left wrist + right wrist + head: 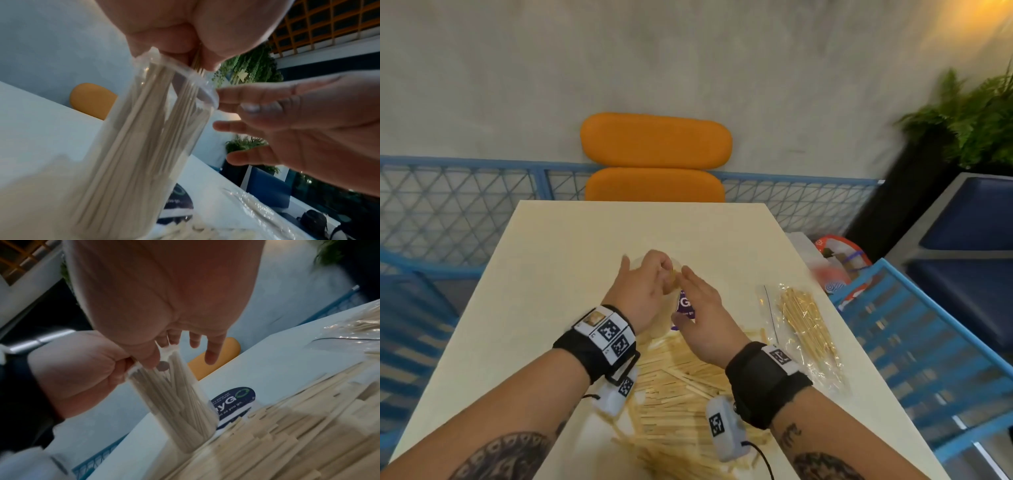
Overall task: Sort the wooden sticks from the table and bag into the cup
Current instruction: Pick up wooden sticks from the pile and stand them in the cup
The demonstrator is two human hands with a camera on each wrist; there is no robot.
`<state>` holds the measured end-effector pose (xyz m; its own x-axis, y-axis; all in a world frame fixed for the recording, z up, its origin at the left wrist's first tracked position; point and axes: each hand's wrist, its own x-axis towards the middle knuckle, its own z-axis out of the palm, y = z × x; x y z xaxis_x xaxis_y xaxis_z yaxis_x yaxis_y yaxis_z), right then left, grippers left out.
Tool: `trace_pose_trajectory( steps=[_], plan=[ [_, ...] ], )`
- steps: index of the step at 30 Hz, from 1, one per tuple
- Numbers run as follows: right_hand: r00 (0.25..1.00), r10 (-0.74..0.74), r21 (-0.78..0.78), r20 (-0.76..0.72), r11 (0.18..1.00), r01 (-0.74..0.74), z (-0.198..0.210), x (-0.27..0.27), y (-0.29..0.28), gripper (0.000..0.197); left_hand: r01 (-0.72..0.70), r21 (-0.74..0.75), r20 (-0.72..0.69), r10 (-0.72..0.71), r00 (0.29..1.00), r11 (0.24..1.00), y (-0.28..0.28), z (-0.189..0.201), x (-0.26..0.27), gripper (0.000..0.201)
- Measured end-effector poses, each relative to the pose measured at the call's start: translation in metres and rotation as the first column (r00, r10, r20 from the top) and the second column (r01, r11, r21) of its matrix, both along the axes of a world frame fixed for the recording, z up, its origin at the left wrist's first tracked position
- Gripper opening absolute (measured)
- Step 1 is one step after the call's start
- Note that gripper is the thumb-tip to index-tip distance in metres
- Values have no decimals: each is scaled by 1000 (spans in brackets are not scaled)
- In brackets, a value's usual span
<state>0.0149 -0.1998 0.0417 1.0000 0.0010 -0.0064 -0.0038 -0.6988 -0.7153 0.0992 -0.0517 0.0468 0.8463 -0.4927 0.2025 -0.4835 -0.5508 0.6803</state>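
The cup (pixel 156 129) was clear and stood on the table (pixel 558 260), right at the far edge of the big pile (pixel 674 387) of flat sticks. It already had lots of thin sticks (pixel 170 402) standing in it, and they reached almost to the rim. So a good part of the job looked done.

The left hand (pixel 645 291) was over the top of the cup. Its fingers were curled and pinched a small bunch of thin sticks (pixel 198 63) at the rim, with the ends going down into the cup. This bunch was not all the way in yet.

The right hand (pixel 700 318) was just beside the cup on its right side. Its fingers (pixel 242 95) were straight and spread. One fingertip touched the rim, and the hand held nothing. It seemed to be keeping the cup from tipping.

A lot was left to do. The pile was wide and lay between the two arms, close to the person. The bag (pixel 804 329) lay on the right side of the table, apart from the cup, and it looked nearly full of thin sticks. I could not tell if the flat sticks were meant for this same cup.

A purple sticker (pixel 234 400) was on the table just beside the cup.
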Motion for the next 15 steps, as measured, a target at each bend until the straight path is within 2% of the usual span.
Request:
trace_pose_trajectory(
  steps=[3,7,9,11,15],
  plan=[
    [1000,-8,-21,11,1000,9,-9,0,3,72,22,43,48,-24,999,999,1,-16,-2,23],
    [996,15,-161,84,987,-2,-18,2,5,78,86,-138,134,-67,989,987,6,-36,1,34],
    [994,54,-239,94,971,-30,-23,3,5,81,114,-158,153,-90,984,981,10,-42,4,37],
    [993,70,-289,93,956,-40,-25,3,4,81,142,-119,179,-119,977,983,14,-43,4,43],
    [994,81,-323,66,945,-56,-24,3,4,81,136,85,294,-156,943,987,21,-42,4,53]
  ],
)
